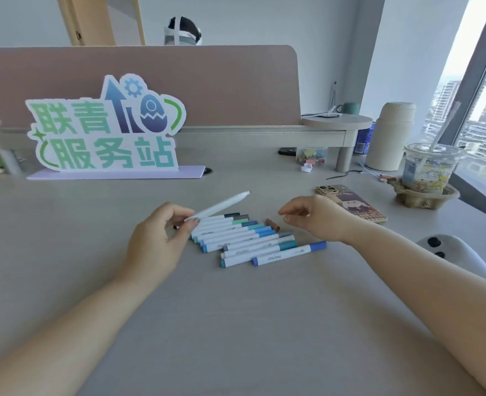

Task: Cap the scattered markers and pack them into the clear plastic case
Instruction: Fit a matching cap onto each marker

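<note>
Pale grey laminate makes up the tabletop [236,310]. At its far left stands a cut-out sign [104,130] in green, teal and blue on a lilac base. Its large Chinese characters appear mirror-reversed and read 联青 on the upper row and 服务站 on the lower, beside an arrow, a gear and an egg-shaped rocket.

Nearer, the left hand [161,230] pinches a white marker [221,205] by its lower end between thumb and fingers. The marker is lifted off the tabletop and slants up to the right, and its raised end is bare of any coloured cap.

Just right of that hand a row of capped markers [236,235] lies side by side on the tabletop, with caps in grey, green, teal and blue. The white barrels carry small dark print, reversed and too blurred to read surely. A blue-capped marker [290,252] lies at the near edge of the row. A loose brown cap [272,224] rests at the row's far right.

The right hand [313,218] hovers above that cap with its fingers loosely curled, grasping nothing. Beyond it lies a phone [353,204] in a cartoon-printed case, then a star-patterned plastic cup [427,167] with a straw.
</note>
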Demonstrator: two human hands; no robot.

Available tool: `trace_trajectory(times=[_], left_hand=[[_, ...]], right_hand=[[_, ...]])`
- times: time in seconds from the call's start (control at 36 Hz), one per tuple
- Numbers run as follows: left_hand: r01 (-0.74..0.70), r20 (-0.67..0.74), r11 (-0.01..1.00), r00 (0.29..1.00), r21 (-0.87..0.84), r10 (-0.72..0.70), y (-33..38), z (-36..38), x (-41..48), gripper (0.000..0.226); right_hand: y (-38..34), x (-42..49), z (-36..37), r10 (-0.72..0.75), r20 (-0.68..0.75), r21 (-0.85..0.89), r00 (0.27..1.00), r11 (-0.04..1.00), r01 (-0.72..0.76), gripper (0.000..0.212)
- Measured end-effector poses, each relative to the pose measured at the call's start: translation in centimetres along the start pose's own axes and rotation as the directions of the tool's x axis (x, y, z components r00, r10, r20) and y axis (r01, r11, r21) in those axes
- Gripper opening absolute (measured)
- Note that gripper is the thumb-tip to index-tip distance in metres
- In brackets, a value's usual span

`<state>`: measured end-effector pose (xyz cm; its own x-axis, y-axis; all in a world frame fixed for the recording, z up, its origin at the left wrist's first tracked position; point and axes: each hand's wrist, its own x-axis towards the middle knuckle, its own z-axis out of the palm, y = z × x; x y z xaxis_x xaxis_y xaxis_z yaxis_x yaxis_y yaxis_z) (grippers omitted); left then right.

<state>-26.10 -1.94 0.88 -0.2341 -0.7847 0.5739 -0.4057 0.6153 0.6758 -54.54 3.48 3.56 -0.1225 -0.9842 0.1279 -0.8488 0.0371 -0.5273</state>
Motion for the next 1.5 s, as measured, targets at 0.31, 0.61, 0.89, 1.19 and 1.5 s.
trace_trajectory(times=[0.31,0.61,0.89,1.19,1.5], left_hand=[[0.018,0.029,0.999,0.999,-0.047,-0.017,-0.3,-0.1,0.3,0.008],[0.004,0.035,0.996,0.999,-0.087,-0.001,0.4,-0.1,0.2,0.010],[0.014,0.051,0.996,0.999,-0.083,-0.010,0.4,0.0,0.1,0.009],[0.014,0.071,0.994,0.997,-0.105,-0.007,0.8,-0.1,-0.2,0.013],[0.045,0.055,0.987,0.998,-0.151,-0.037,1.1,-0.6,-0.2,0.017]], right_hand=[[-2.2,2.5,-0.2,-0.037,0.270,-0.140,0.962,0.987,0.078,0.026],[-0.2,2.6,0.7,0.029,0.045,-0.164,0.999,0.986,-0.021,0.019],[0.5,1.8,-0.1,0.094,0.027,-0.171,0.995,0.981,-0.088,0.025],[1.5,0.6,-0.6,0.092,-0.028,-0.062,0.995,0.994,-0.094,0.013],[-2.3,-0.2,-0.7,-0.107,-0.016,0.233,0.994,0.967,0.108,0.010]])
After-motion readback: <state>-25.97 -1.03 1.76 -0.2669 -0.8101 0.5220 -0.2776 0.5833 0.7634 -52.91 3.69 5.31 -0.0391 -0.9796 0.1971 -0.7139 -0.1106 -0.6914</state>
